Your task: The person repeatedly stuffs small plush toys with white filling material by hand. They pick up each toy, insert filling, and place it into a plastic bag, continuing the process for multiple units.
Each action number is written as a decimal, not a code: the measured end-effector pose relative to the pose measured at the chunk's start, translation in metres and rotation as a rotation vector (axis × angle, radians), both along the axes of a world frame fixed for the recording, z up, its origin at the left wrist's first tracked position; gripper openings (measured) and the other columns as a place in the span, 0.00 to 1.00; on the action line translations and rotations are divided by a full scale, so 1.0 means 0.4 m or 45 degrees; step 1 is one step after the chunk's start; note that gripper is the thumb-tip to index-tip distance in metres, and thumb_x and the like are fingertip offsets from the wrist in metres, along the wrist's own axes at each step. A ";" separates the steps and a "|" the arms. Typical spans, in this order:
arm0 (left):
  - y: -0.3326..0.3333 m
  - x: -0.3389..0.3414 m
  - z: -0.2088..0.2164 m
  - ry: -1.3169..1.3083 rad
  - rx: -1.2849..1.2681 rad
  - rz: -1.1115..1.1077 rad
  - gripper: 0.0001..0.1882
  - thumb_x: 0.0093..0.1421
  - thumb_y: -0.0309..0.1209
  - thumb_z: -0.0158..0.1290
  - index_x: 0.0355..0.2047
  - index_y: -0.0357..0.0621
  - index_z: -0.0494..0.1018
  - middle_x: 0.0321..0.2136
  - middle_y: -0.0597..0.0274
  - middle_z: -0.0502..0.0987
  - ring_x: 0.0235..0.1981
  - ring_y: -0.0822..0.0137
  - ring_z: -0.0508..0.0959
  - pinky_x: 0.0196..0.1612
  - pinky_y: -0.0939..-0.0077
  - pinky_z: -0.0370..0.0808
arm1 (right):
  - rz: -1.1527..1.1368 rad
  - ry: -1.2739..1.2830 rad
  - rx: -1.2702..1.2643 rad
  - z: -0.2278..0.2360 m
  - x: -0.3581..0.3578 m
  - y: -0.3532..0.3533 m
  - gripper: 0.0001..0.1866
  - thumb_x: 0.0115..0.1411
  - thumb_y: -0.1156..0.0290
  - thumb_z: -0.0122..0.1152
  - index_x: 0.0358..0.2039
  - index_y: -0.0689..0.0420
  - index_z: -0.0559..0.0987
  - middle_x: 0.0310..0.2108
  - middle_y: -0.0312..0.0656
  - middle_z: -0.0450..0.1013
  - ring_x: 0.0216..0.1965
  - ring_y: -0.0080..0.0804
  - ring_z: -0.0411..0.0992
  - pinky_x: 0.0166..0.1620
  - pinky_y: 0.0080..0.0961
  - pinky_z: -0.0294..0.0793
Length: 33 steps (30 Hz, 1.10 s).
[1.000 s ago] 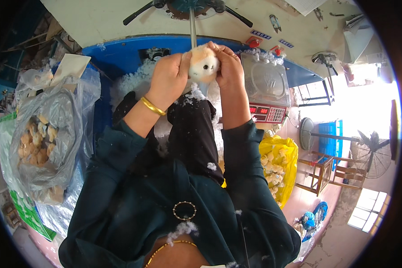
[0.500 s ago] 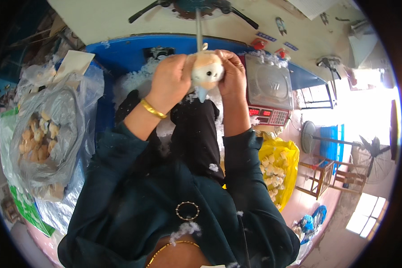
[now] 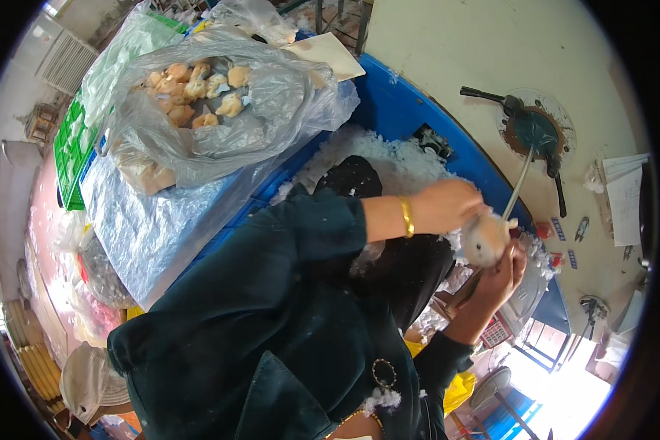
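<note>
A small round plush toy [image 3: 486, 242], peach and white with a dark eye, is between my two hands at the end of a thin metal tube [image 3: 519, 183]. My left hand [image 3: 449, 205], with a gold bangle at the wrist, has its fingers closed at the toy's upper left side. From below, my right hand [image 3: 507, 273] pinches the toy's lower right edge. The tube runs from a round fitting [image 3: 535, 132] with black handles on the pale panel. Where the tube meets the toy is partly hidden.
White stuffing fluff [image 3: 407, 158] lies in the blue bin [image 3: 385, 99] around my legs. At the left, a clear plastic bag [image 3: 136, 139] holds several peach plush pieces. A scale [image 3: 497, 331] stands beyond my right hand, with a yellow bag [image 3: 458, 392] below it.
The view has swung left, bringing the bag of plush pieces nearer the middle. Both hands stay on the toy by the tube; the toy's face has turned.
</note>
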<state>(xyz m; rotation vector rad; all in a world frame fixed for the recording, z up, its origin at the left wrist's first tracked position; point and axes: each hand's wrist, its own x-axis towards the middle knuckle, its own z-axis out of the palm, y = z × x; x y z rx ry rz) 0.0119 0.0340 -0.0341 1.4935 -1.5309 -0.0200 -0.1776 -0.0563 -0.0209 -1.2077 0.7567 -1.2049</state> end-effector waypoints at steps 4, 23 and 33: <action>0.195 0.283 -0.044 -0.329 0.108 0.629 0.08 0.59 0.29 0.48 0.36 0.44 0.75 0.36 0.57 0.77 0.35 0.58 0.77 0.39 0.65 0.75 | -0.035 0.642 -0.043 -0.040 -0.309 -0.014 0.05 0.54 0.76 0.60 0.25 0.56 0.72 0.24 0.27 0.63 0.22 0.12 0.55 0.24 0.12 0.52; 0.665 0.825 -0.267 0.006 0.936 1.448 0.17 0.51 0.30 0.53 0.44 0.47 0.71 0.40 0.45 0.76 0.41 0.46 0.76 0.43 0.55 0.73 | 0.407 1.659 -0.080 -0.048 -0.386 -0.026 0.16 0.53 0.68 0.64 0.41 0.62 0.79 0.31 0.46 0.76 0.28 0.29 0.75 0.30 0.23 0.74; 0.595 0.508 0.004 1.474 -0.386 0.645 0.14 0.54 0.22 0.56 0.42 0.37 0.71 0.28 0.59 0.77 0.27 0.72 0.77 0.29 0.78 0.75 | 0.832 0.887 0.305 -0.007 0.039 0.110 0.15 0.60 0.71 0.59 0.48 0.57 0.76 0.35 0.38 0.76 0.34 0.22 0.75 0.34 0.16 0.74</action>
